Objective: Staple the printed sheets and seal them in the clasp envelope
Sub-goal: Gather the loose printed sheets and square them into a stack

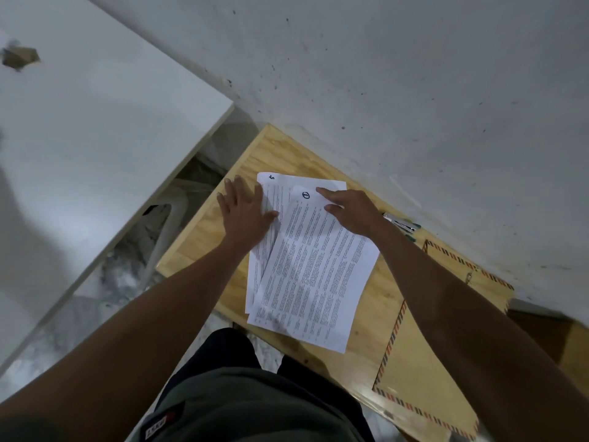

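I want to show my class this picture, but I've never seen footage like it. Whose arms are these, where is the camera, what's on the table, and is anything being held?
No machine here: a person wears one camera on the head, looking down at their own arms. The left hand and right hand lie flat on loose printed sheets, fanned unevenly on a wooden table. An envelope with a striped border lies to the right, partly under the right arm. Something small with green tips, too unclear to name, lies by the wall. Nothing is gripped.

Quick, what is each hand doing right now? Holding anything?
Left hand: open, flat on the left edge of the printed sheets, gripping nothing.
Right hand: open, fingers resting on the top sheet, gripping nothing.
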